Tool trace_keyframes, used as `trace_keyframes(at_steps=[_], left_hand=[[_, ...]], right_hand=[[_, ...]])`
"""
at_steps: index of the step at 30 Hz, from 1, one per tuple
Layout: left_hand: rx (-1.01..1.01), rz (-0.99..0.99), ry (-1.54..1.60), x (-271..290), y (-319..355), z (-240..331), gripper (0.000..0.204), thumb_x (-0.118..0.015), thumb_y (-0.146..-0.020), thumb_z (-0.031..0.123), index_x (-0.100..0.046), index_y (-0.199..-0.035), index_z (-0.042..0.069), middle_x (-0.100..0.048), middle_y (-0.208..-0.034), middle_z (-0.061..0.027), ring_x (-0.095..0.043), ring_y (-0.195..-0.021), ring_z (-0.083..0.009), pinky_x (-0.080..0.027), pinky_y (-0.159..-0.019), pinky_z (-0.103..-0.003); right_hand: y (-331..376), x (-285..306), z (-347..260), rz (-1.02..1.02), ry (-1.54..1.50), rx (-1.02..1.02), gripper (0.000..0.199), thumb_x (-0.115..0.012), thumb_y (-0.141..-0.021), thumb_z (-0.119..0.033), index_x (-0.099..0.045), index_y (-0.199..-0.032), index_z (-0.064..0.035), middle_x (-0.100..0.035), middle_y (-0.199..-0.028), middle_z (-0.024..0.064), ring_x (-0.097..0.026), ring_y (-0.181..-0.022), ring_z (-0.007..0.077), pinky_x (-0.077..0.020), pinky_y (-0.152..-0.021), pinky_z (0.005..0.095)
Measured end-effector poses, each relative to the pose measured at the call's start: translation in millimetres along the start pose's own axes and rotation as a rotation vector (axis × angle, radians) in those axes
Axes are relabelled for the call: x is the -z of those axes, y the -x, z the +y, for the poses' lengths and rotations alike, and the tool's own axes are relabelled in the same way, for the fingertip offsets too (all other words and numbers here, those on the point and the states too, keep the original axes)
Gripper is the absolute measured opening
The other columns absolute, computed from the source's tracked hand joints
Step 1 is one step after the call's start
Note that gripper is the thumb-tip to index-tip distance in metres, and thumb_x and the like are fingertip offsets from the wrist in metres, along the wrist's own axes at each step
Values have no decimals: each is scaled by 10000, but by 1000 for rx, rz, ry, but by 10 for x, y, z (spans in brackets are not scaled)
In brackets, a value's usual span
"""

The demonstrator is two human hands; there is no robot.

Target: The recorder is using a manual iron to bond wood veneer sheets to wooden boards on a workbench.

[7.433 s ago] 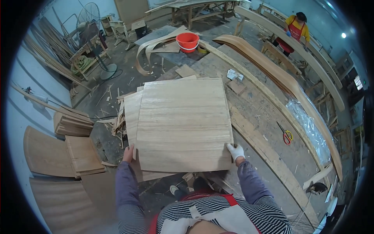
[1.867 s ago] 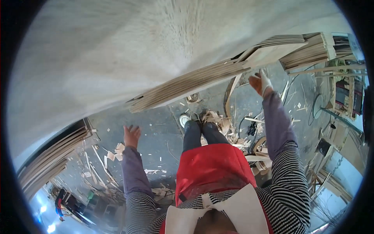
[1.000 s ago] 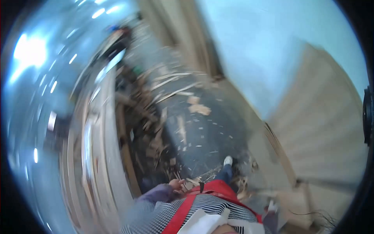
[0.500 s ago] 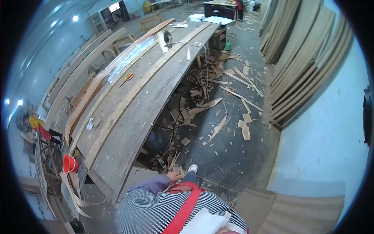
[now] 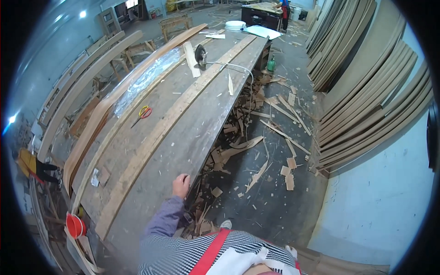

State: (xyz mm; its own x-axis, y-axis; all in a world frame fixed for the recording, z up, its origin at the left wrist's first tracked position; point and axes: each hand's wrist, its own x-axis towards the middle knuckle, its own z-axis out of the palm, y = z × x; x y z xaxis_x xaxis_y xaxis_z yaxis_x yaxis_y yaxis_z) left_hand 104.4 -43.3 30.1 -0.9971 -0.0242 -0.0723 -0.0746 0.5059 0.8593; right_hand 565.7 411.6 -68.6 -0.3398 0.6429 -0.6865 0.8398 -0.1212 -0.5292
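Note:
My left hand (image 5: 181, 184) shows over the near right edge of a long grey workbench (image 5: 156, 169), its fingers loosely curled and nothing visible in them. Whether it touches the bench top, I cannot tell. A purple sleeve covers that forearm. My right hand is out of view. The nearest thing on the bench is a long wooden strip (image 5: 137, 166). Farther up lie red-and-yellow-handled scissors (image 5: 145, 112), and beyond them a dark round power tool (image 5: 200, 55) with a pale hose, beside a white board piece (image 5: 192, 59).
Wood scraps (image 5: 240, 151) litter the floor right of the bench. Curved brown panels (image 5: 366, 128) lean on the right wall. A red bucket (image 5: 75, 225) is at the bench's near left corner. A person in yellow (image 5: 28, 162) is at the left; another person (image 5: 285, 13) stands far back.
My left hand has swung forward and left, from beside my body to over the bench edge. My view has moved forward along the bench, and the scissors and power tool appear nearer.

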Motion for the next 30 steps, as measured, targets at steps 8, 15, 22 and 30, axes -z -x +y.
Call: trace_keyframes(at_steps=[8,15,22,30], left_hand=[[-211,151,-152,-614,-774,54,211,-625,-877,202,-666,-927,1,-664,-896,-183,-647,-843,-335,-503,-752,-395],[-212,149,-154,-1121,-1706,761,221,-634,-867,224,-678,-917,12,-664,-901,-192,-639,-852,-364,-501,-753,-417],[-183,174,-307,-1659,-2853,1329,284,-637,-854,291,-685,-927,20,-660,-894,-196,-633,-882,-366,-502,-768,-442],[-27,98,-395,-2439,-4488,1859,323,-645,-833,334,-676,-910,21,-655,-937,-220,-624,-911,-395,-499,-795,-468]], right_hand=[[-1510,-311,-128,-52,480,90,593,-601,-826,-460,-631,-1131,48,-661,-1081,248,-636,-1027,351,-497,-911,417],[-2616,-423,-1274,-68,317,129,600,-608,-804,-476,-643,-1113,37,-651,-1094,257,-619,-1054,374,-486,-924,429],[-4111,-60,-2742,-144,263,203,607,-616,-783,-493,-655,-1094,26,-642,-1106,265,-602,-1082,396,-475,-937,440],[-5040,-787,-6533,-33,823,610,526,-606,-801,-501,-688,-1027,-33,-672,-1043,223,-634,-1013,378,-501,-868,437]])
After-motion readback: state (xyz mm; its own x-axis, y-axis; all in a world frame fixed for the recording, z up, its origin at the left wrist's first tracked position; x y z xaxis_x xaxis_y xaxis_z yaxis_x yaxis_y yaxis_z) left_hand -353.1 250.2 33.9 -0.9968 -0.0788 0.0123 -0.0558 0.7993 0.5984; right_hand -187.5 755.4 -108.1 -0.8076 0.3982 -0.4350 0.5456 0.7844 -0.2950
